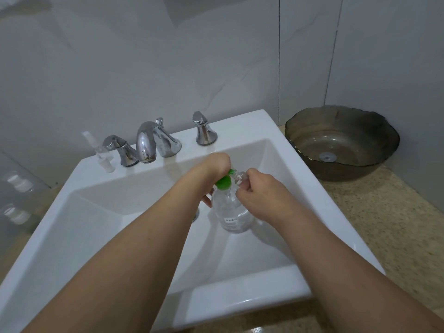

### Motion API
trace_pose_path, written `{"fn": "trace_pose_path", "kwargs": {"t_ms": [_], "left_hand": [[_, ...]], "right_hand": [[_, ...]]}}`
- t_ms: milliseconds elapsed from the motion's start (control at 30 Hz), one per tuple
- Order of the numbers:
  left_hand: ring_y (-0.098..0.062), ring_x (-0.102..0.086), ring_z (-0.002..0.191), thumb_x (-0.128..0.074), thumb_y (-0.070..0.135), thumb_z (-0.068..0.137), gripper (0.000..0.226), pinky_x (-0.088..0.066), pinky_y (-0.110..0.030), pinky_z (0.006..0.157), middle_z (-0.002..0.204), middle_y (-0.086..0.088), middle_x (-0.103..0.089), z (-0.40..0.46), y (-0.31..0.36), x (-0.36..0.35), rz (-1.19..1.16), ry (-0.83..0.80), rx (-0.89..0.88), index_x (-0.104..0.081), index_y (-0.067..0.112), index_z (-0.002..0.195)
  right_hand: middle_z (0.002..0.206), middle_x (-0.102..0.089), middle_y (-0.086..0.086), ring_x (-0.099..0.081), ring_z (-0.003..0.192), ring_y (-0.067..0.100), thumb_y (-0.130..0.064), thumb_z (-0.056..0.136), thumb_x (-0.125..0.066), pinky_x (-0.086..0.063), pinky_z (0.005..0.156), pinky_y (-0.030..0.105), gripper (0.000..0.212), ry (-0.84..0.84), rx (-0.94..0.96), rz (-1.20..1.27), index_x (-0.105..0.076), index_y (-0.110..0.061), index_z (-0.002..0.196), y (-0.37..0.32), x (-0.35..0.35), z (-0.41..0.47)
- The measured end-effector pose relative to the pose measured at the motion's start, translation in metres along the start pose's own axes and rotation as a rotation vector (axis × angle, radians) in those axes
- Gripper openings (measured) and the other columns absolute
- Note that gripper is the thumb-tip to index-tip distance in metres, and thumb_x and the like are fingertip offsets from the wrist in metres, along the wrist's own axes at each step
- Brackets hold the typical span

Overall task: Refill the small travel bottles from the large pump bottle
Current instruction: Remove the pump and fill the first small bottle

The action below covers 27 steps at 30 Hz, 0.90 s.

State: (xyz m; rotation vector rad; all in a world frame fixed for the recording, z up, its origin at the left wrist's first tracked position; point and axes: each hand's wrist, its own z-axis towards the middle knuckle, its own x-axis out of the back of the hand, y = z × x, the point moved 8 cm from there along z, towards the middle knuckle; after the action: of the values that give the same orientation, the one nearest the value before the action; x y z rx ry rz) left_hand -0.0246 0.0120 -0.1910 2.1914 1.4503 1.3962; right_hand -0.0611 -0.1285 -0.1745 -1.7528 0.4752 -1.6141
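A large clear pump bottle with a green pump head stands inside the white sink. My left hand is bent down over the green pump, its fingers reaching past the bottle's neck. My right hand pinches a small clear travel bottle and holds its mouth against the green nozzle. Another small clear bottle stands on the sink's back rim, left of the tap.
A chrome tap with two handles sits at the sink's back. A dark glass bowl rests on the speckled countertop to the right. White caps show in a reflection at far left.
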Motion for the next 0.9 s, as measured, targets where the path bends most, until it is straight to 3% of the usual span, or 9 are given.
{"fn": "trace_pose_path", "kwargs": {"t_ms": [200, 333, 467, 533, 600, 667, 900], "left_hand": [[-0.039, -0.068, 0.090, -0.031, 0.040, 0.094, 0.043, -0.059, -0.060, 0.071, 0.106, -0.014, -0.067, -0.001, -0.003, 0.001, -0.008, -0.028, 0.014, -0.062, 0.011, 0.102], [-0.044, -0.066, 0.101, -0.030, 0.072, 0.092, 0.069, -0.055, -0.062, 0.083, 0.112, -0.014, -0.067, -0.007, 0.000, 0.002, -0.030, -0.165, 0.057, -0.063, 0.012, 0.102], [-0.053, -0.055, 0.121, -0.027, 0.082, 0.089, 0.086, -0.045, -0.070, 0.097, 0.129, -0.019, -0.061, -0.012, 0.003, 0.000, -0.022, -0.278, 0.099, -0.060, 0.008, 0.118], [-0.052, -0.056, 0.119, -0.027, 0.081, 0.090, 0.086, -0.045, -0.070, 0.098, 0.130, -0.020, -0.060, -0.012, 0.003, 0.000, -0.013, -0.277, 0.098, -0.058, 0.009, 0.124], [-0.049, -0.061, 0.107, -0.027, 0.077, 0.093, 0.077, -0.049, -0.068, 0.094, 0.119, -0.018, -0.063, -0.010, 0.002, 0.000, 0.000, -0.244, 0.090, -0.061, 0.010, 0.111], [-0.046, -0.064, 0.101, -0.028, 0.067, 0.097, 0.067, -0.053, -0.067, 0.088, 0.112, -0.017, -0.065, -0.007, 0.003, 0.001, 0.016, -0.185, 0.071, -0.062, 0.010, 0.103], [-0.040, -0.067, 0.090, -0.030, 0.033, 0.096, 0.041, -0.060, -0.055, 0.063, 0.110, -0.017, -0.065, -0.003, 0.003, 0.001, 0.038, -0.046, 0.024, -0.061, 0.007, 0.104]], "right_hand": [[0.086, -0.060, -0.001, -0.056, 0.080, 0.022, -0.027, 0.087, -0.049, -0.048, 0.071, 0.036, 0.010, 0.004, 0.006, 0.003, -0.050, -0.017, 0.089, 0.000, -0.001, 0.000], [0.084, -0.059, -0.004, -0.056, 0.078, 0.019, -0.027, 0.086, -0.049, -0.048, 0.070, 0.036, 0.009, 0.030, 0.040, 0.034, -0.050, -0.018, 0.089, -0.004, 0.002, 0.001], [0.085, -0.059, -0.004, -0.056, 0.079, 0.019, -0.027, 0.086, -0.049, -0.048, 0.070, 0.036, 0.009, 0.061, 0.066, 0.035, -0.050, -0.018, 0.090, -0.006, 0.005, 0.001], [0.086, -0.060, -0.005, -0.057, 0.080, 0.019, -0.027, 0.086, -0.050, -0.049, 0.071, 0.036, 0.010, 0.062, 0.071, 0.041, -0.050, -0.019, 0.091, -0.007, 0.006, 0.001], [0.086, -0.060, -0.005, -0.057, 0.080, 0.018, -0.028, 0.086, -0.050, -0.049, 0.072, 0.036, 0.011, 0.056, 0.072, 0.045, -0.050, -0.019, 0.092, -0.007, 0.005, 0.001], [0.085, -0.060, -0.005, -0.057, 0.079, 0.019, -0.028, 0.086, -0.050, -0.048, 0.070, 0.035, 0.011, 0.055, 0.066, 0.041, -0.050, -0.019, 0.091, -0.006, 0.005, 0.002], [0.085, -0.060, 0.000, -0.055, 0.079, 0.023, -0.025, 0.086, -0.049, -0.045, 0.069, 0.036, 0.010, 0.034, 0.037, 0.021, -0.049, -0.015, 0.089, -0.004, 0.004, 0.000]]}}
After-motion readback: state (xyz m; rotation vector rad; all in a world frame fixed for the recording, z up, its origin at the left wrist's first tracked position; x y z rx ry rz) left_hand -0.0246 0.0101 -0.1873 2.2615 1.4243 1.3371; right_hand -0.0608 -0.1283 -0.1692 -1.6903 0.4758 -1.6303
